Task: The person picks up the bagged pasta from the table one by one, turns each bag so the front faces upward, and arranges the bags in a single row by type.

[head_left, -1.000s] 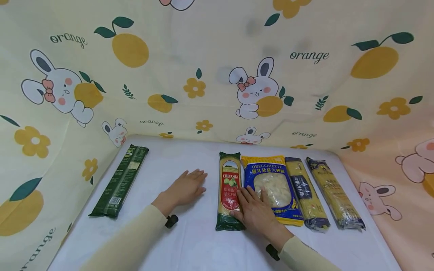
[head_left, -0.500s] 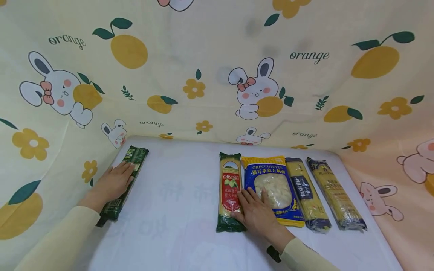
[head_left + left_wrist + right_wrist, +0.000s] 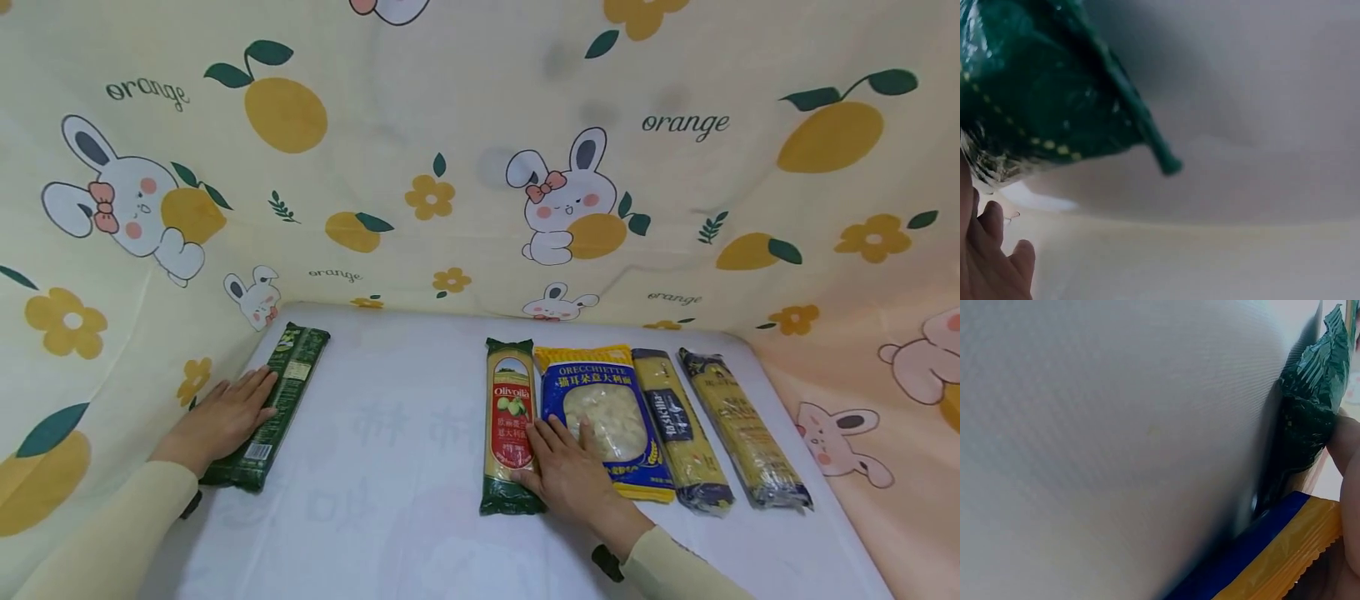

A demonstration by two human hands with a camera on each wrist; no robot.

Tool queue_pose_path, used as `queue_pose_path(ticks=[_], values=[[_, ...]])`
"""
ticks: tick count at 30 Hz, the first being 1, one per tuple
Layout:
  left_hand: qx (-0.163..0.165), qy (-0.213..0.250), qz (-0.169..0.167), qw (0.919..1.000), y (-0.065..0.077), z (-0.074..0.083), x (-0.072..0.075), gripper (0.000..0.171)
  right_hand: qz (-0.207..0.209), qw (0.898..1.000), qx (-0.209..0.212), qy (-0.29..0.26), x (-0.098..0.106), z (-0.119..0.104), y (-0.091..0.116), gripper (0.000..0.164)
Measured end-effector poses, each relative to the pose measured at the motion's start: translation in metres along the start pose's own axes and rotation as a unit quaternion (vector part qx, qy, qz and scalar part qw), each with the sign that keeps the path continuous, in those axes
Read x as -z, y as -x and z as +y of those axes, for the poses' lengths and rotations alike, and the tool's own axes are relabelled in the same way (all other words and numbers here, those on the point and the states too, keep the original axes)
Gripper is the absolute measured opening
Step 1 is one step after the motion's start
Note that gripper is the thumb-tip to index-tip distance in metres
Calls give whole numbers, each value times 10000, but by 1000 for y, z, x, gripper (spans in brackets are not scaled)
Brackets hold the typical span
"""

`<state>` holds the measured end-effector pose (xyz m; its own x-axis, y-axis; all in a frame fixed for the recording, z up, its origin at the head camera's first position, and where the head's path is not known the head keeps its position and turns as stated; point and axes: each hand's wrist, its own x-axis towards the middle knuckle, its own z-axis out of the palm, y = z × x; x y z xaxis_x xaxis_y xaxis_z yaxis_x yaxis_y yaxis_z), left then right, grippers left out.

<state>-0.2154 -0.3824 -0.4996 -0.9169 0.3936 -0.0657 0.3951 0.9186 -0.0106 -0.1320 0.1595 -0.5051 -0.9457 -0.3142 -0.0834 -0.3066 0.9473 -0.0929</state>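
On the left of the table, a dark green pasta packet lies slanted with its printed back and barcode up. My left hand rests along its left side, fingers stretched out over its edge. In the left wrist view, the packet's green end rises above the fingers. My right hand lies across two packs: the thumb and fingertips touch the red and green Olivoila pasta packet, and the palm side covers the near left part of the blue and yellow orecchiette bag.
Right of the bag lie a yellow pasta packet with a dark blue label and another yellow pasta packet, tilted. White cloth covers the table. A printed curtain with rabbits and oranges stands at the back and sides.
My left hand has swept from the table's middle to the left, passed over the green packet and come back to its left side. The right hand and the packs have stayed in place.
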Motion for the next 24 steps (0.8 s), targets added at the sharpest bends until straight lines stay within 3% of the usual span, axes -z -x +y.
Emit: queue_pose_path(ticks=[5, 12, 18, 24], values=[[-20, 49, -59, 10000, -7, 4, 2, 72, -14, 10000, -15, -21, -1, 0, 0, 81], [370, 465, -626, 9963, -25, 20, 4, 87, 15, 10000, -29, -65, -1, 0, 0, 79], [670, 525, -679, 9941, -42, 46, -2, 91, 63, 10000, 4, -43, -1, 0, 0, 79], [686, 823, -602, 9924, -63, 79, -13, 98, 47, 10000, 7, -82, -2, 1, 1, 80]])
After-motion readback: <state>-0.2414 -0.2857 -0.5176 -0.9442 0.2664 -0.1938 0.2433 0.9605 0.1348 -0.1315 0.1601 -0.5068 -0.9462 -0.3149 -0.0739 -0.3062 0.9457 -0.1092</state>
